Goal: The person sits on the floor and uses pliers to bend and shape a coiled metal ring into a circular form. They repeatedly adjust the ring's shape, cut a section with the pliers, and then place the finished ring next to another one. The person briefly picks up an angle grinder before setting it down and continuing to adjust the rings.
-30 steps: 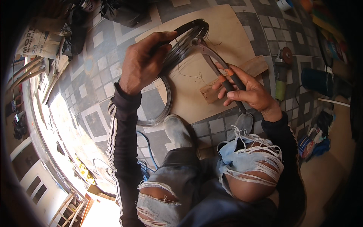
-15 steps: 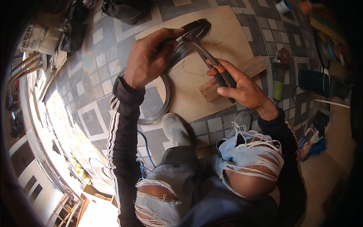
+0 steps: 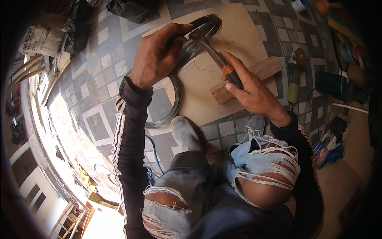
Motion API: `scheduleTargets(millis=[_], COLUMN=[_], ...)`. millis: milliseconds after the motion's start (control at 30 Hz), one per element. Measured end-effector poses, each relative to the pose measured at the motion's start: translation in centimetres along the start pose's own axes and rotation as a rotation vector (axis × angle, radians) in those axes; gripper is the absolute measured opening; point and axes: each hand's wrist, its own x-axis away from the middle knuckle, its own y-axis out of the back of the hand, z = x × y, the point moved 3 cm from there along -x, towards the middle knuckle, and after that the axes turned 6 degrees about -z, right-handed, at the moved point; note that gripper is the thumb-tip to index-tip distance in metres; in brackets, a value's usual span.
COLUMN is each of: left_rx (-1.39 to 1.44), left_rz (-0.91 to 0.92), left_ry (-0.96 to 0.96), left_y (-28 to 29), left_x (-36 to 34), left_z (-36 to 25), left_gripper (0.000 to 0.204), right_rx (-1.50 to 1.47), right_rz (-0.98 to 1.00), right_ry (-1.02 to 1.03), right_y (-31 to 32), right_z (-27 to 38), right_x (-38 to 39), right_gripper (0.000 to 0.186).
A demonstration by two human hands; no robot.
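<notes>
My left hand (image 3: 156, 55) is closed on a coil of thin dark wire (image 3: 191, 52), gripping its upper part. The coil is large and round, and its lower loop hangs near my left shoe. In my right hand (image 3: 256, 95) is a pair of pincers (image 3: 213, 55) with dark metal jaws and black-and-orange handles. Its handles are squeezed together, and the jaws sit at the wire bundle beside my left fingertips. Whether the jaws have a strand between them is too small to tell. Loose wire ends curl out from the coil.
Beneath the coil lies a thin tan board (image 3: 234, 32) on the patterned tile floor. A short wood piece (image 3: 223, 92) rests on it near my right hand. An angle grinder (image 3: 293, 77) stands to the right, and a blue cable (image 3: 154, 153) runs beside my left leg.
My right hand has closed the pincers' handles, which were spread apart before. Its fingers now wrap round them. My left hand keeps its hold on the wire coil.
</notes>
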Motion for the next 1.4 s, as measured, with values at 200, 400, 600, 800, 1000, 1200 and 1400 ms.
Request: scheduleTargets(millis=[200,400,600,800,1000,1200,1400], left_rx=[-0.006,-0.082,-0.050,-0.063,-0.051,-0.054,0.009], left_rz=[-0.055,-0.057,-0.044,-0.031,-0.022,-0.019,-0.008], left_ry=[0.070,0.098,0.101,0.095,0.135,0.116,0.145], left_y=[0.2,0.5,0.1,0.2,0.1,0.0,0.1], left_x=[0.2,0.3,0.4,0.6,0.6,0.6,0.8], left_z=[-0.2,0.3,0.4,0.0,0.0,0.0,0.4], left_gripper=[0.033,0.035,0.034,0.034,0.034,0.035,0.034], right_rx=[0.056,0.088,0.330,0.402,0.535,-0.356,-0.644], right_rz=[-0.047,-0.198,-0.334,-0.257,-0.325,0.118,0.284], right_ry=[-0.023,0.148,0.104,0.159,0.174,-0.158,-0.336], right_y=[-0.6,-0.6,-0.2,0.2,0.1,-0.3,-0.4], right_z=[-0.5,-0.8,-1.5,-1.9,-1.5,-2.0,-2.0], right_x=[-0.6,-1.3,-1.3,-2.3,-1.7,-2.3,-2.4], right_gripper=[0.037,0.035,0.030,0.024,0.020,0.013,0.010])
